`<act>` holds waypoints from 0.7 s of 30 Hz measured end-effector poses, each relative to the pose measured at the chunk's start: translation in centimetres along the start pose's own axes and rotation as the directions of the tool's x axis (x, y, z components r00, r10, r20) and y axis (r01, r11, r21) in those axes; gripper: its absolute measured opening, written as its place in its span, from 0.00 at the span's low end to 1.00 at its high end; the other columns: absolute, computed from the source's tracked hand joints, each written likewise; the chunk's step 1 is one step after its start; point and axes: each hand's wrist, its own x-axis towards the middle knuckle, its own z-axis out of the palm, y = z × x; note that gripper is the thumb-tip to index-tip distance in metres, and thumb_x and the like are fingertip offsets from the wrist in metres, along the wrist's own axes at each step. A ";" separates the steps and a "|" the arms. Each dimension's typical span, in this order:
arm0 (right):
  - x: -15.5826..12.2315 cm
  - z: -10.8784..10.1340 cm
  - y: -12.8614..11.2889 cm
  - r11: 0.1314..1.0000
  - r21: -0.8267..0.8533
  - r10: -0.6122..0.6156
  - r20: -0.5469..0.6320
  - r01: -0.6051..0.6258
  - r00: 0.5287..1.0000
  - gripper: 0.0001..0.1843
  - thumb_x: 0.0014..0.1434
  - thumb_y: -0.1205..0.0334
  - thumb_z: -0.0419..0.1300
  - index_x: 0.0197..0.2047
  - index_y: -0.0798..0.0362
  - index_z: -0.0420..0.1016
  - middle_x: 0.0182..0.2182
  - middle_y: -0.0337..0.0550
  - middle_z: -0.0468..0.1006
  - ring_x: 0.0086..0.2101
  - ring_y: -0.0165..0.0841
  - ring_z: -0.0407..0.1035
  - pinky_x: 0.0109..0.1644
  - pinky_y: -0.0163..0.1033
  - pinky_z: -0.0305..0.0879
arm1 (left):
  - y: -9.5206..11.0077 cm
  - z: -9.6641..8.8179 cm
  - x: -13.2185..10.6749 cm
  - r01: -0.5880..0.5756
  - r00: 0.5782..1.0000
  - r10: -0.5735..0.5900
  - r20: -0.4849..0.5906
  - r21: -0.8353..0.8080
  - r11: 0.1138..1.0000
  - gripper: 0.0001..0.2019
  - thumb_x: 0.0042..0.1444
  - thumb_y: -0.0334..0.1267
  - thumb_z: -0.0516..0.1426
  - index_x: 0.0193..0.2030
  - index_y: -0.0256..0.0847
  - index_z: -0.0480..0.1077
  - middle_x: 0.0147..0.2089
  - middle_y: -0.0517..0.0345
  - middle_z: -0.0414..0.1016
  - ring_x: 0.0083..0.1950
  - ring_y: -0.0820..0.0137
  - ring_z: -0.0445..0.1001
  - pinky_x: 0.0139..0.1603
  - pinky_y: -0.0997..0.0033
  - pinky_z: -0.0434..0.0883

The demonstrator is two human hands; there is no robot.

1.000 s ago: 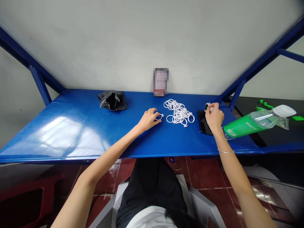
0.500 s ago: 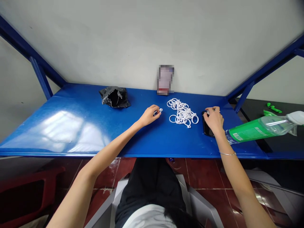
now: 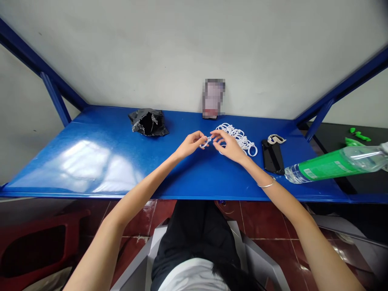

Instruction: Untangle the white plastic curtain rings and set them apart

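Both hands meet over the middle of the blue table (image 3: 91, 161). My left hand (image 3: 189, 144) pinches a small white ring (image 3: 206, 142) between thumb and fingers. My right hand (image 3: 228, 146) has come across to it, and its fingertips pinch the same ring from the right. Just behind my right hand lies a heap of several white rings (image 3: 239, 138). A black phone (image 3: 273, 157) lies flat to the right, with a small white looped piece (image 3: 275, 139) at its far end.
A crumpled black bag (image 3: 148, 122) sits at the back left of the table. A small upright card (image 3: 214, 99) leans on the wall. A green-labelled plastic bottle (image 3: 333, 165) lies at the right edge. Blue frame struts rise at both sides.
My right hand left the white piece by the phone and moved left to meet my left hand at the ring. My left hand lifted the ring slightly.
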 end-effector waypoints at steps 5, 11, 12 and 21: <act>0.5 3.0 1.2 0.995 -0.009 -0.096 -0.090 0.096 0.991 0.10 0.61 0.67 0.56 0.46 0.49 0.72 0.42 0.44 0.78 0.36 0.34 0.75 0.45 0.44 0.75 | -0.3 -0.5 0.1 0.039 0.999 -0.040 -0.014 -0.046 0.998 0.29 0.51 0.66 0.61 0.35 0.36 0.65 0.38 0.50 0.80 0.37 0.67 0.81 0.37 0.70 0.76; -0.5 3.1 1.4 0.995 0.001 -0.099 -0.154 0.100 0.983 0.06 0.63 0.64 0.59 0.43 0.49 0.74 0.38 0.42 0.79 0.35 0.34 0.75 0.43 0.42 0.75 | -0.9 -0.2 0.2 0.115 0.992 -0.118 -0.036 -0.079 0.990 0.26 0.60 0.63 0.56 0.36 0.37 0.62 0.32 0.51 0.79 0.30 0.68 0.80 0.33 0.69 0.77; -0.7 3.1 1.3 0.995 -0.008 -0.099 -0.158 0.099 0.982 0.05 0.63 0.63 0.58 0.43 0.49 0.74 0.38 0.42 0.79 0.35 0.34 0.75 0.43 0.42 0.75 | -0.9 -0.1 0.2 0.110 0.992 -0.114 -0.046 -0.073 0.991 0.25 0.60 0.62 0.56 0.36 0.37 0.62 0.31 0.52 0.79 0.29 0.69 0.80 0.34 0.69 0.77; -0.9 3.3 1.5 0.997 0.082 0.012 -0.215 0.005 0.976 0.06 0.65 0.58 0.59 0.41 0.48 0.76 0.38 0.42 0.81 0.34 0.34 0.75 0.43 0.42 0.76 | -1.2 -0.2 -0.4 -0.226 0.972 0.232 0.045 0.472 0.853 0.31 0.53 0.55 0.65 0.57 0.39 0.65 0.39 0.56 0.78 0.35 0.70 0.76 0.40 0.70 0.74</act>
